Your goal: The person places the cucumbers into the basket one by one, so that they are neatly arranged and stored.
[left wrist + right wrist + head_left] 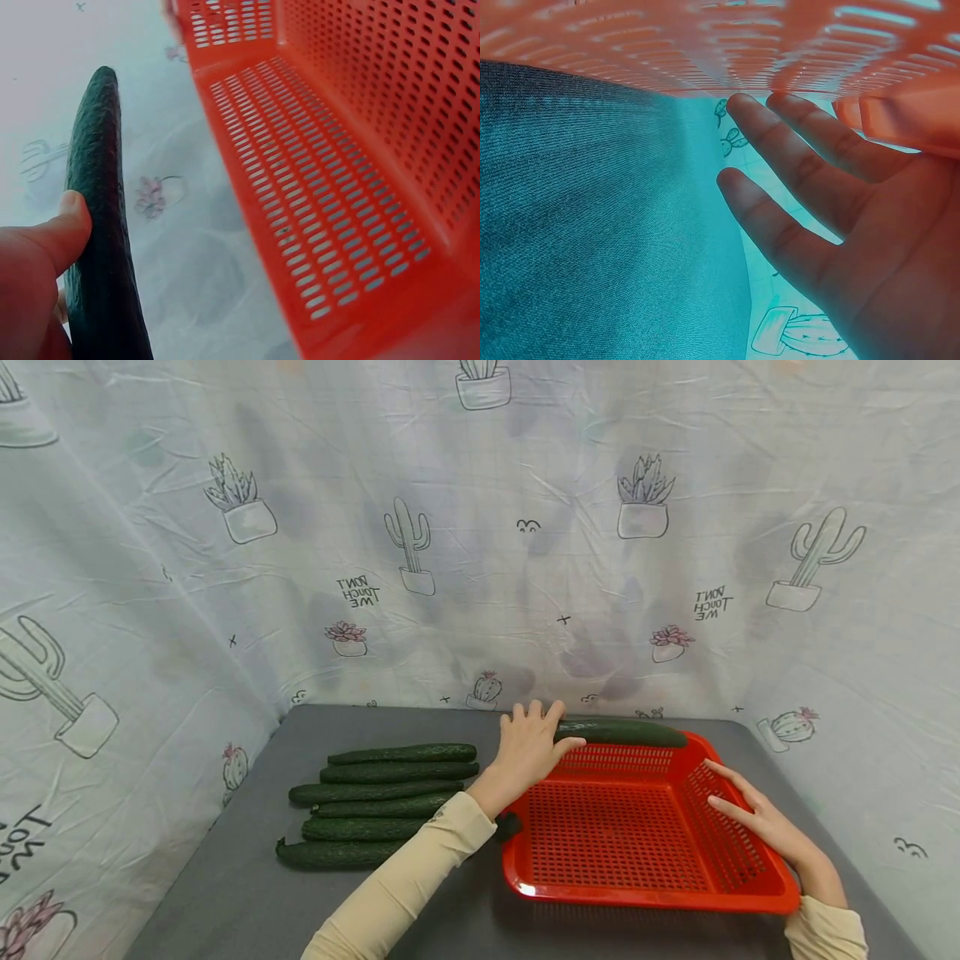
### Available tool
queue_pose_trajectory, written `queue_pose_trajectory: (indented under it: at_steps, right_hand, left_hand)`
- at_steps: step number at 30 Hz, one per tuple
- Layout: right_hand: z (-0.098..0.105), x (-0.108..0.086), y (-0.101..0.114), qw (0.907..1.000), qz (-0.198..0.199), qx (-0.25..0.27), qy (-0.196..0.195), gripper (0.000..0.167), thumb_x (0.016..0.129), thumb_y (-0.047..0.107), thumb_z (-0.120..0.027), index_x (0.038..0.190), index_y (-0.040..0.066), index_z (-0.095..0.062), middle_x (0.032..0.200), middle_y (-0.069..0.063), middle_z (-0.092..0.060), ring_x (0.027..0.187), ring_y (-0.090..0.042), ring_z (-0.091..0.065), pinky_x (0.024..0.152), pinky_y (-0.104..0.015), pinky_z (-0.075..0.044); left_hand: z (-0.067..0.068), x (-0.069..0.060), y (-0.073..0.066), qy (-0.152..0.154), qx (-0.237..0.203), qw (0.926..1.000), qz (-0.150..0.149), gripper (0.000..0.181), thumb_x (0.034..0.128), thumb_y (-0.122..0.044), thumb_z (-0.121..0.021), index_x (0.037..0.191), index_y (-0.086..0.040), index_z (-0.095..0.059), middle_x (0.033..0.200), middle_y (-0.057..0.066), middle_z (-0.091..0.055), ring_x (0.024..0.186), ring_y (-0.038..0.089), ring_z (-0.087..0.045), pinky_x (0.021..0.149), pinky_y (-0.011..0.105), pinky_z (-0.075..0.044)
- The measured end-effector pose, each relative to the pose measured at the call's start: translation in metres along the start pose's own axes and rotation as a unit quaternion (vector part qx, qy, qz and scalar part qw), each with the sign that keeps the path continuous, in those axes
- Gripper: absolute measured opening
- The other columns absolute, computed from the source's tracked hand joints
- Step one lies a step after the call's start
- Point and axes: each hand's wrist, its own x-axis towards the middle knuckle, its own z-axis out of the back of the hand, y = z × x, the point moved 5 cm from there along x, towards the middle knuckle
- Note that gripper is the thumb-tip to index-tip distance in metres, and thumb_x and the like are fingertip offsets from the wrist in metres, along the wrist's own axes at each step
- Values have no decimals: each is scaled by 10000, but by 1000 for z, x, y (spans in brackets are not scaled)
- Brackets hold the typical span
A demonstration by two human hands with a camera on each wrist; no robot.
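My left hand (525, 745) grips a long dark green cucumber (626, 732) over the far rim of a red plastic basket (615, 893). In the left wrist view the thumb (64, 232) lies along the side of the cucumber (101, 172), apart from the basket wall (300, 202). My right hand (772, 827) holds the basket's right rim, with thumb and forefinger on the inner side. From the right wrist view, the other fingers (780, 225) stretch out beneath the rim, outside the perforated wall (705, 45). The basket's visible floor holds nothing.
Several cucumbers (375, 809) lie side by side on the grey table (247, 893), left of the basket; my left forearm covers some of their right ends. A small dark object (510, 827) shows beside the left wrist. Cactus-print cloth (480, 568) encloses the table's back and sides.
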Motion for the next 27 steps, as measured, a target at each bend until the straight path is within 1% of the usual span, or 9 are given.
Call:
queue_pose_trajectory:
  at_steps: [2, 5, 9, 15, 16, 19, 21, 24, 27]
  right_hand:
    - [-1, 0, 0, 9999, 17, 135, 8, 575, 975, 199, -463, 1482, 193, -193, 1480, 102, -213, 1173, 233, -174, 893, -643, -238]
    - [0, 1, 1, 9999, 22, 158, -1, 575, 973, 197, -465, 1481, 188, -195, 1475, 110, -216, 1178, 230, -171, 897, -644, -231]
    - [1, 1, 3, 10000, 6, -49, -18, 572, 975, 212, -463, 1481, 191, -197, 1487, 51, -224, 1183, 217, -184, 909, -508, -296]
    - [1, -1, 4, 9998, 1, -204, -8, 572, 975, 225, -465, 1481, 208, -198, 1498, -31, -224, 1179, 213, -198, 856, -265, -345]
    - [1, -1, 3, 9997, -28, -228, -17, 570, 975, 232, -467, 1479, 220, -203, 1494, -22, -232, 1175, 214, -206, 822, -208, -342]
    - [0, -2, 3, 9998, -23, -194, 0, 569, 977, 229, -462, 1480, 222, -198, 1492, -33, -231, 1166, 207, -220, 801, -148, -344]
    - [-1, -2, 2, 9998, -50, -188, -2, 569, 979, 233, -459, 1481, 227, -193, 1494, -33, -226, 1164, 207, -220, 828, -200, -354]
    - [-1, -2, 3, 9999, -82, -83, 7, 573, 978, 231, -458, 1483, 226, -187, 1505, -47, -204, 1167, 213, -202, 913, -403, -341]
    - [-1, -2, 3, 9999, -109, -39, 29, 574, 978, 230, -455, 1484, 221, -185, 1507, -77, -197, 1161, 218, -199, 888, -531, -318]
  left_hand:
    - [-7, 4, -3, 80, 12, 9999, 60, 530, 855, -669, -366, 1214, -283, -416, 1037, 34, -489, 817, 241, -410, 657, 330, -319]
    - [-16, 10, -6, 176, 93, 9997, 146, 525, 851, -672, -371, 1191, -274, -406, 1016, 41, -481, 816, 247, -407, 676, 342, -319]
    - [-27, 17, -11, 289, 268, 9987, 311, 531, 845, -682, -365, 1177, -269, -403, 1003, 50, -480, 830, 259, -421, 712, 362, -343]
    - [-44, 24, -22, 504, 396, 9964, 548, 557, 845, -683, -345, 1254, -305, -376, 1111, 56, -491, 979, 294, -470, 837, 422, -387]
    - [-47, 25, -24, 529, 410, 9961, 575, 557, 847, -681, -343, 1259, -308, -371, 1120, 54, -491, 996, 296, -472, 851, 427, -385]
    - [-54, 27, -31, 605, 410, 9952, 652, 559, 846, -682, -349, 1261, -309, -365, 1129, 46, -487, 1018, 292, -469, 872, 430, -377]
    - [-58, 28, -35, 620, 385, 9949, 693, 555, 845, -681, -366, 1258, -311, -372, 1142, 43, -487, 1030, 290, -468, 878, 429, -377]
    - [-64, 27, -40, 644, 361, 9946, 736, 541, 843, -671, -392, 1243, -307, -380, 1153, 43, -483, 1039, 286, -459, 868, 416, -379]
    - [-70, 26, -43, 623, 488, 9941, 746, 536, 844, -668, -401, 1240, -307, -381, 1150, 44, -484, 1054, 282, -455, 873, 402, -381]
